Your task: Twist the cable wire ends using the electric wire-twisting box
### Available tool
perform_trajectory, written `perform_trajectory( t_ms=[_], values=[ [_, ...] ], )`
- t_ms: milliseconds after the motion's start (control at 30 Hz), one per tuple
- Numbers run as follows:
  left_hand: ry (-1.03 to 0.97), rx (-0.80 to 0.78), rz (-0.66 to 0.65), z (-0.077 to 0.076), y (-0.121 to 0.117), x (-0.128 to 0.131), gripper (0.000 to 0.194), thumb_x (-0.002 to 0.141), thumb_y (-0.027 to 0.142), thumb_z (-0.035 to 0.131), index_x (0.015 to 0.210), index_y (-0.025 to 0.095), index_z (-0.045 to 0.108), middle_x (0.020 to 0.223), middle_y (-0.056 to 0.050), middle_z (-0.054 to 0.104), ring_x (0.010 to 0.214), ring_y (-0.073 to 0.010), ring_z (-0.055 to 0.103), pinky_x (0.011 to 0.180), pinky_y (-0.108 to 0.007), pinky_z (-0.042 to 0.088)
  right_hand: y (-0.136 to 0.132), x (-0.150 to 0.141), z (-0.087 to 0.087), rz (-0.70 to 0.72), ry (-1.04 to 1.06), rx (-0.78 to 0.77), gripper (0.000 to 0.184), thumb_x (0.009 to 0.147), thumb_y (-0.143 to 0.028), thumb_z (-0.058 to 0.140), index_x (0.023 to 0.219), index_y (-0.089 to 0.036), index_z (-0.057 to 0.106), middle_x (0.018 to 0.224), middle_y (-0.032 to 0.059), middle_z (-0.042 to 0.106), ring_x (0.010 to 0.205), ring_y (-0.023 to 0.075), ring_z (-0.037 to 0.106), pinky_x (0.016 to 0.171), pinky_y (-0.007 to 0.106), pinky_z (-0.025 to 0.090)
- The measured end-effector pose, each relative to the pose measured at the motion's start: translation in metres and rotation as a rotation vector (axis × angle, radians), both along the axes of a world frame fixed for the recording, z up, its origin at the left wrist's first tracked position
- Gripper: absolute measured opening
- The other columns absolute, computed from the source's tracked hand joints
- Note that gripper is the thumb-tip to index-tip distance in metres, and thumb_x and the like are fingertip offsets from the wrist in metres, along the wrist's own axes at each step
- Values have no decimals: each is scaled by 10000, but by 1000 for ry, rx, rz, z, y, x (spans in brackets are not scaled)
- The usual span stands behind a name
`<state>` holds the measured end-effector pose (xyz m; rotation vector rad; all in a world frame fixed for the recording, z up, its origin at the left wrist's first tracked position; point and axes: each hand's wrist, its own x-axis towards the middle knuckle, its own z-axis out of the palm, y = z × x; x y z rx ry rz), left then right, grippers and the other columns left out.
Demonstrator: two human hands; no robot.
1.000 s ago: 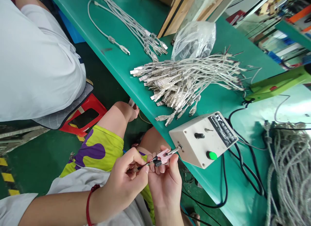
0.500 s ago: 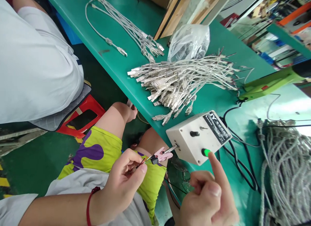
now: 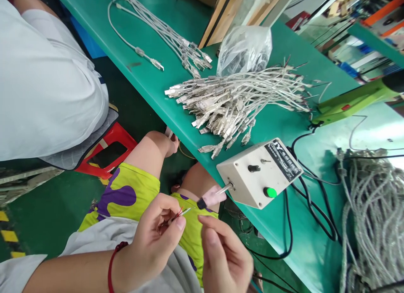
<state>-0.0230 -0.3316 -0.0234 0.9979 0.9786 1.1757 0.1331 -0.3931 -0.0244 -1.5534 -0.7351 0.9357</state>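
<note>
My left hand (image 3: 156, 238) is closed, pinching thin wires (image 3: 182, 211) between thumb and fingers. Red and white strands stick out past the fingertips; whatever lies behind them is hidden in the palm. To its right, my right hand (image 3: 225, 255) has its fingers curled in and the thumb near the index finger, with nothing visible in them. Its fingertips are close to the wire ends but apart from them. Above both hands, a pink clip (image 3: 213, 196) with a black tip sits blurred on the metal shaft of a white control box (image 3: 259, 173). A green button (image 3: 270, 192) is on the box.
A heap of USB cables (image 3: 227, 104) lies behind the box on the green table (image 3: 142, 83). More cables (image 3: 167, 36) lie farther left, and a large bundle (image 3: 375, 217) on the right. A plastic bag (image 3: 246, 51), a green tool (image 3: 356, 101) and a seated person (image 3: 47, 83) are nearby.
My right hand has left the green button and moved left and down towards the wires. My left hand has drawn the wires back from the clip, which is now blurred.
</note>
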Motion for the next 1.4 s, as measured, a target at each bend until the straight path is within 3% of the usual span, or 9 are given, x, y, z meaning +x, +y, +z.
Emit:
perform_trajectory(
  t_ms=[133, 267, 433, 600, 967, 1100, 1200, 1300, 1400],
  values=[
    [55, 95, -61, 1, -3, -4, 123, 1148, 368, 723, 1054, 290, 721, 857, 20, 674, 700, -141, 635, 661, -205, 540, 17, -21, 5, 127, 308, -58, 227, 968, -532, 924, 1019, -312, 951, 702, 18, 697, 638, 151, 578, 625, 267, 524],
    [61, 173, -84, 1, 1, -5, 83, 1092, 221, 750, 1070, 299, 733, 851, 16, 702, 694, -147, 639, 649, -211, 528, 29, -22, 11, 124, 396, -53, 255, 902, -538, 988, 921, -289, 934, 626, -30, 564, 608, 113, 456, 603, 230, 459],
    [8, 218, -188, 1, 10, -4, 222, 1001, 81, 725, 1017, 303, 716, 744, 54, 576, 580, -114, 446, 555, -221, 378, 34, -20, 16, 111, 476, -82, 313, 842, -552, 1026, 861, -259, 918, 623, -16, 631, 581, 117, 505, 596, 252, 481],
    [13, 237, -241, 1, 14, -5, 235, 939, 54, 711, 987, 284, 699, 751, 34, 627, 601, -125, 486, 563, -223, 406, 40, -22, 17, 123, 585, -103, 249, 839, -491, 1033, 820, -274, 911, 667, 2, 725, 574, 130, 572, 636, 292, 532],
    [63, 191, -221, -2, 10, -6, 231, 1027, 111, 703, 1104, 319, 637, 755, 73, 521, 567, -108, 413, 533, -227, 347, 48, -24, 24, 142, 675, -35, 220, 879, -438, 1007, 792, -270, 896, 531, -81, 437, 456, 44, 174, 461, 203, 180],
    [97, 224, -137, -10, 7, -4, 207, 1055, 128, 702, 1088, 314, 617, 762, 78, 544, 553, -95, 413, 510, -202, 336, 51, -22, 11, 51, 601, -48, 437, 913, -627, 928, 755, -224, 865, 534, -42, 513, 476, 82, 308, 504, 238, 338],
    [92, 251, -96, -10, 9, -1, 239, 1043, 91, 682, 1095, 312, 607, 787, 76, 559, 554, -88, 424, 508, -185, 348, 61, -19, 2, -20, 740, -54, 498, 944, -724, 848, 1011, -233, 902, 686, -10, 610, 567, 132, 442, 569, 274, 431],
    [72, 248, -101, -10, 11, 1, 228, 1065, 107, 677, 1104, 314, 589, 803, 73, 546, 574, -92, 449, 517, -180, 367, 74, -15, -3, 52, 891, 49, 513, 987, -724, 816, 1176, -253, 890, 650, -60, 482, 542, 120, 310, 546, 262, 394],
    [73, 241, -99, -12, 10, 2, 195, 1096, 153, 690, 1107, 315, 583, 784, 79, 524, 563, -97, 404, 498, -194, 331, 82, -13, -9, 89, 899, 135, 452, 967, -703, 884, 1073, -264, 909, 543, -125, 277, 526, 101, 117, 503, 216, 330]
  ],
)
